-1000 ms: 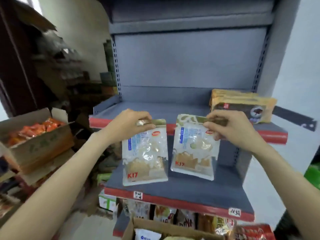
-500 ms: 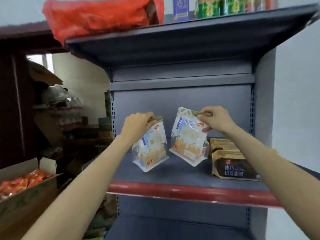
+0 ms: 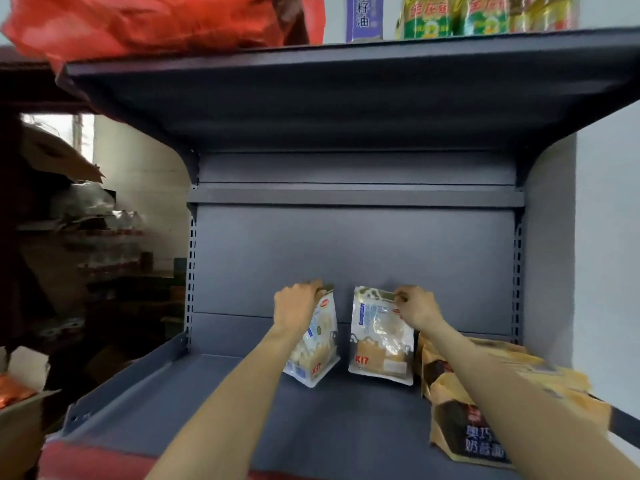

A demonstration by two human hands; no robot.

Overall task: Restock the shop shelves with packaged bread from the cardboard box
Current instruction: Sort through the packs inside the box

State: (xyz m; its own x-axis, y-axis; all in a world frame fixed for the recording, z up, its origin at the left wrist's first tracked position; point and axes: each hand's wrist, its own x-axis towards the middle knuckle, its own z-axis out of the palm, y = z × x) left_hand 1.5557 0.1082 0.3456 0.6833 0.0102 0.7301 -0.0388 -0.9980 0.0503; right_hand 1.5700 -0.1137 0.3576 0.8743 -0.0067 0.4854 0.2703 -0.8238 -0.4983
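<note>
Two clear-and-white bread packets marked K17 stand on the grey shelf (image 3: 214,403), near its back panel. My left hand (image 3: 297,306) pinches the top edge of the left packet (image 3: 320,348), which is turned at an angle and leans. My right hand (image 3: 415,306) grips the top seal of the right packet (image 3: 379,337), which stands upright facing me with its base on the shelf. The cardboard box of bread is out of view.
A stack of yellow-and-dark bread bags (image 3: 460,403) lies on the shelf's right side, under my right forearm. The shelf above (image 3: 346,84) carries a red plastic bag (image 3: 138,22) and green-yellow oil bottles (image 3: 467,15). Another box's corner (image 3: 14,403) shows at the left edge.
Both hands have carried the two packets up from in front of the lower shelf and further back onto this shelf, down to its surface. The view has tilted upward.
</note>
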